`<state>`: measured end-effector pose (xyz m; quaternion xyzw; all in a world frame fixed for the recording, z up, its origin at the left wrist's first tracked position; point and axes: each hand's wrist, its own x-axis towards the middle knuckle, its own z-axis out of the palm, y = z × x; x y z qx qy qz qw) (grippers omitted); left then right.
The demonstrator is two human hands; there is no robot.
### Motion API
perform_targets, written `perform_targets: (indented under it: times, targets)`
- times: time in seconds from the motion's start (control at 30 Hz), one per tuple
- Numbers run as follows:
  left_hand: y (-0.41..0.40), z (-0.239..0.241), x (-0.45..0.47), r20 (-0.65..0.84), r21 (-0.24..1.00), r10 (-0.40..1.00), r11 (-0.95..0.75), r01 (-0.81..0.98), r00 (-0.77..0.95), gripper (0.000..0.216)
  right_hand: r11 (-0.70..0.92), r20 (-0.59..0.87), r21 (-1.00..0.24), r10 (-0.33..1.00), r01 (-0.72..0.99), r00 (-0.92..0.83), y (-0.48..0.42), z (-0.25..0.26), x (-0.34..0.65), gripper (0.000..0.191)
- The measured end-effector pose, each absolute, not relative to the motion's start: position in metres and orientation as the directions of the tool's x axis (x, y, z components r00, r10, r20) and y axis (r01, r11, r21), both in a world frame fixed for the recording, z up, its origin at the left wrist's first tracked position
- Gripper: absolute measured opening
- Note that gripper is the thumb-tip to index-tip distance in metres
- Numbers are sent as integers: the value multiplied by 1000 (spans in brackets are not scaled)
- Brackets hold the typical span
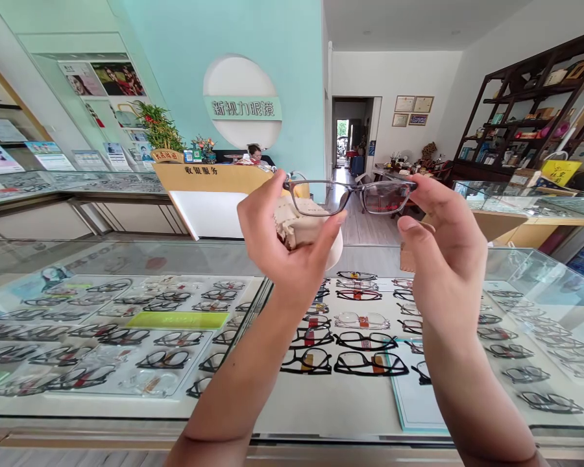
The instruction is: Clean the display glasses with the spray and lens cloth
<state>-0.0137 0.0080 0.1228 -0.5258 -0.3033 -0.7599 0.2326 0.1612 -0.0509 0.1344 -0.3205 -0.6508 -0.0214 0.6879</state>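
Note:
I hold a pair of grey, clear-lensed glasses [350, 194] up at chest height over a glass counter. My left hand [285, 243] grips the left end of the frame between thumb and fingers, with a beige cleaning cloth [296, 227] bunched in its palm. My right hand [445, 250] pinches the right end of the frame. Both hands are closed on the glasses, which are level with the lenses facing me.
Below my arms a glass display case [126, 415] holds rows of several spectacle frames [365, 363]. Ahead stands a cashier desk [209, 194] with a person seated behind it. More glass counters run left and right, dark shelving [530, 110] at the right wall.

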Motion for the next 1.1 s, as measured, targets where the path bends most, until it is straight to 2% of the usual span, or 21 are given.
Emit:
perform_targets:
  times: [0.17, 0.27, 0.4, 0.6, 0.73, 0.93, 1.1]
  targets:
    - [8, 122, -12, 946, 227, -21, -671, 706, -325, 77, 813, 872, -487, 435, 318, 223, -47, 137, 162, 35]
    - [12, 121, -10, 951, 218, 17, -745, 631, -308, 71, 829, 864, -489, 417, 273, 282, -46, 139, 161, 26]
    - [20, 118, -9, 967, 170, 49, -857, 487, -252, 76, 868, 876, -439, 357, 231, 325, -45, 140, 159, 15]
    - [23, 117, -3, 974, 108, 14, -908, 404, -228, 73, 878, 842, -472, 421, 82, 337, -46, 141, 155, 21]
    - [21, 118, -2, 972, 133, 47, -919, 370, -231, 73, 872, 830, -488, 458, 18, 319, -46, 142, 158, 21]
    - [23, 119, -2, 969, 160, 92, -940, 300, -228, 73, 886, 860, -460, 432, 48, 273, -43, 141, 161, 22]
    - [19, 120, 2, 959, 215, 166, -955, 204, -231, 75, 876, 825, -482, 457, -11, 333, -41, 143, 161, 17]
